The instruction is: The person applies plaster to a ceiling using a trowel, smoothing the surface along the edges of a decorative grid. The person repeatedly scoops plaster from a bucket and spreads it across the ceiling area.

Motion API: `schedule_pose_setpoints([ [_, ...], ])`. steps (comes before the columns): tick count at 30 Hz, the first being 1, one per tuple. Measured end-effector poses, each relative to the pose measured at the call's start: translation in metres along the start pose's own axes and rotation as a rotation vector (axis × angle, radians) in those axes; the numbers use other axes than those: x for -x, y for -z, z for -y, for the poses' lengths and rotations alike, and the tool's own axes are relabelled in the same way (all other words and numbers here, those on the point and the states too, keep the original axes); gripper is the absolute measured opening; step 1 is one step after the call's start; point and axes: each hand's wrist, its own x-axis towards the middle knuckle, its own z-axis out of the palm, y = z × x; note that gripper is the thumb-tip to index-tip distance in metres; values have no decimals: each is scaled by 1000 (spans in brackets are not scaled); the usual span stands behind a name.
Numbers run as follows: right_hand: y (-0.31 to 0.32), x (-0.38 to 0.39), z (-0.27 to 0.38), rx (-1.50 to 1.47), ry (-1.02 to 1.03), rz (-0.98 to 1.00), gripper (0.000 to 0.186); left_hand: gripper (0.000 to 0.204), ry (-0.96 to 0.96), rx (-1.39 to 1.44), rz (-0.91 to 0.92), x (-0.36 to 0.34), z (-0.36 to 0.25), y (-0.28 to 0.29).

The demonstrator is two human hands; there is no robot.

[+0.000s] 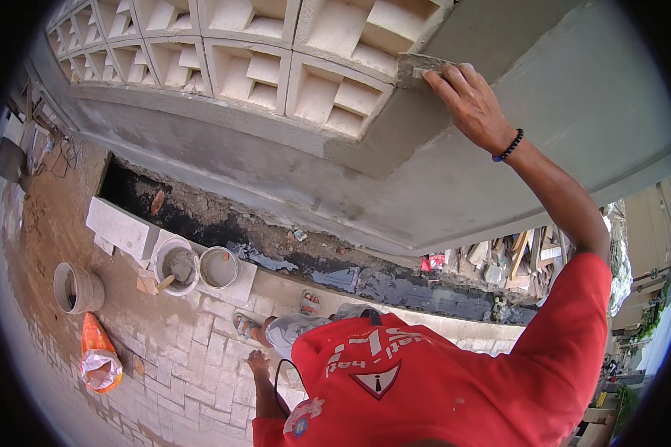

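My right hand (473,104) is raised to the wall, its fingers closed on a flat grey plastering trowel (419,71). The blade lies against the wet mortar strip (395,134) at the corner of the ventilation blocks (339,93). Part of the trowel is hidden by my fingers. My left hand (259,363) hangs low by my side, holding nothing, its fingers loosely apart above the paving.
A ditch (335,277) with dark water runs along the wall's foot. Beside it stand a mortar bucket (177,266) with a wooden handle sticking out and another bucket (219,267). A third bucket (80,288) and an orange bag (99,350) stand farther left. Rubble (525,257) lies right.
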Motion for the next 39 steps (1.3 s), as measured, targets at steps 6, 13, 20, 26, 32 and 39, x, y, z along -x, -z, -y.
schedule_pose_setpoints([
  [6, -18, 40, 27, -179, -9, 88, 38, 30, -54, -95, 21, -15, -36, 9],
  [13, 40, -23, -49, 97, -271, -513, 50, 34, -79, 35, 102, -24, -67, 25],
  [20, -84, 60, 80, -142, -254, -50, 42, 31, -208, -280, 161, -31, -73, 7],
  [26, -77, 68, 101, -341, -233, -46, 43, 36, -54, -148, 17, -2, -85, -7],
  [32, 13, 10, -15, -43, -445, -584, 48, 30, -28, -182, 81, 10, -85, 20],
  [39, -91, 60, 95, -102, -554, -255, 49, 31, 15, -315, 114, 5, -112, 39],
])
